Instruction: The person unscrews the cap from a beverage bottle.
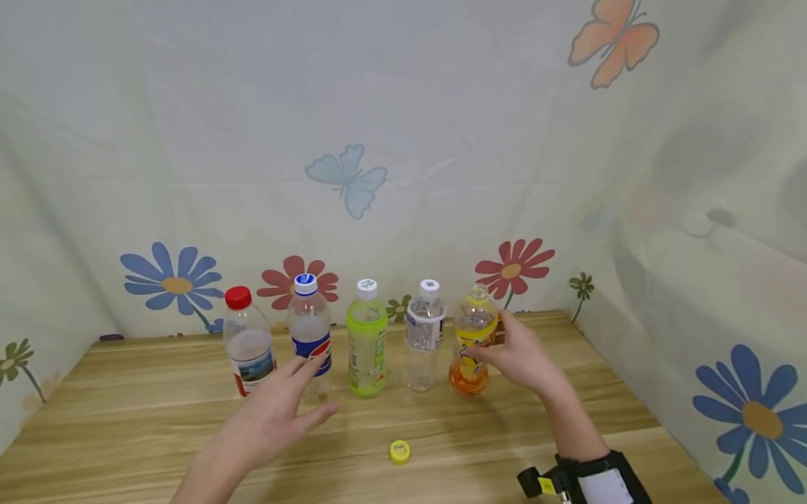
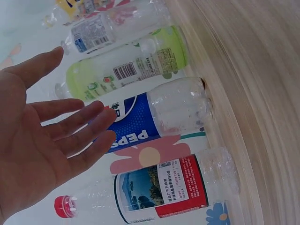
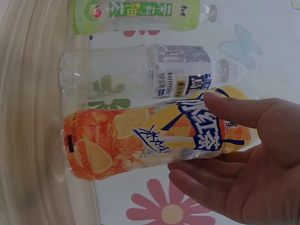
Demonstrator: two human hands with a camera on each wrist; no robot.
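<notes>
My right hand [image 1: 523, 350] holds an iced tea bottle [image 1: 472, 369] with a yellow and orange label, thumb on one side and fingers round the other. In the head view its neck shows no cap, and it leans slightly. A yellow cap [image 1: 399, 452] lies on the table in front of the bottles. My left hand [image 1: 269, 423] is spread with loose, straight fingers in front of the Pepsi bottle [image 1: 308, 327], partly covering it. The left wrist view shows nothing in that palm [image 2: 42, 145].
Left of the Pepsi bottle stands a red-capped water bottle [image 1: 248, 341]. A green-labelled bottle [image 1: 367, 351] and a clear bottle [image 1: 422, 364] with a white cap stand between the hands. Behind the wooden table [image 1: 148, 443] hangs a flowered cloth [image 1: 436, 77].
</notes>
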